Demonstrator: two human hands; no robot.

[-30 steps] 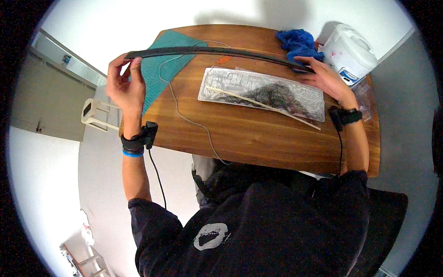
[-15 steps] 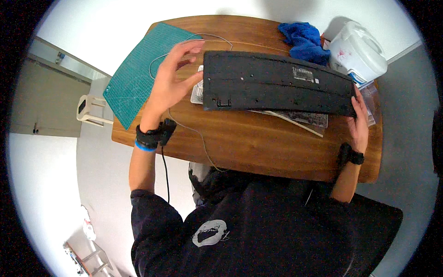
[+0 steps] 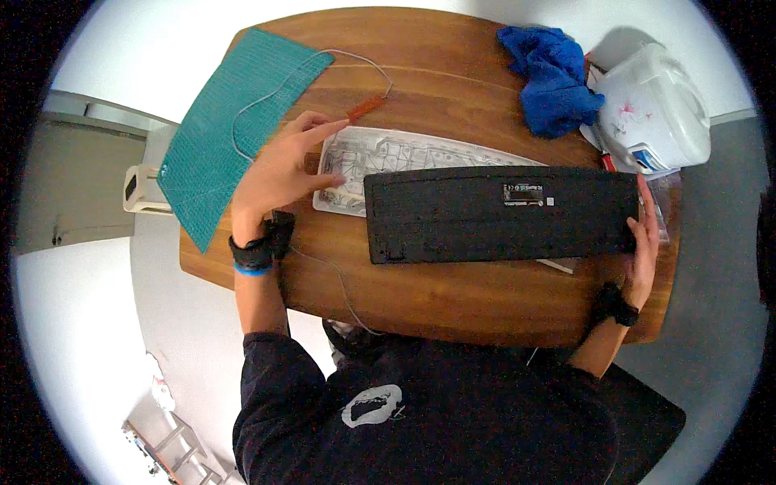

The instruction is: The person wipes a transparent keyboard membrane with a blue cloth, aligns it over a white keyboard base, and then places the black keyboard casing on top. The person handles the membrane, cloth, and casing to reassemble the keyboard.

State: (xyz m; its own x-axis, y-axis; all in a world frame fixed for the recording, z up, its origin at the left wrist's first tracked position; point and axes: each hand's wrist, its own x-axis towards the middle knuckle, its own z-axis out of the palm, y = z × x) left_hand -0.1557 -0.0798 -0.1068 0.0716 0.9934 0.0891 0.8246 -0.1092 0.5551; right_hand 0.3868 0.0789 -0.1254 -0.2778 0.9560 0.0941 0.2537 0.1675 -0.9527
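My right hand (image 3: 643, 246) grips the right end of a black keyboard back cover (image 3: 453, 218), its labelled underside facing up. The cover is held over the near side of a white keyboard shell (image 3: 331, 174), hiding part of it. A clear membrane sheet with printed traces (image 3: 396, 158) lies in the shell. Beside the shell's left end is my left hand (image 3: 279, 170), fingers apart and holding nothing. It is apart from the cover; whether its fingertips touch the shell, I cannot tell. Both wrists wear black straps.
An orange handle (image 3: 365, 107) with a grey cable lies behind the shell. At the far left is a green cutting mat (image 3: 234, 121). A blue cloth (image 3: 554, 81) and a white lidded container (image 3: 651, 113) stand at the far right. A pale strip (image 3: 556, 265) pokes out under the cover.
The black cover has come nearer to me, uncovering much of the white shell and the orange handle. My left hand is now farther from the cover's left end. The view has shifted slightly.
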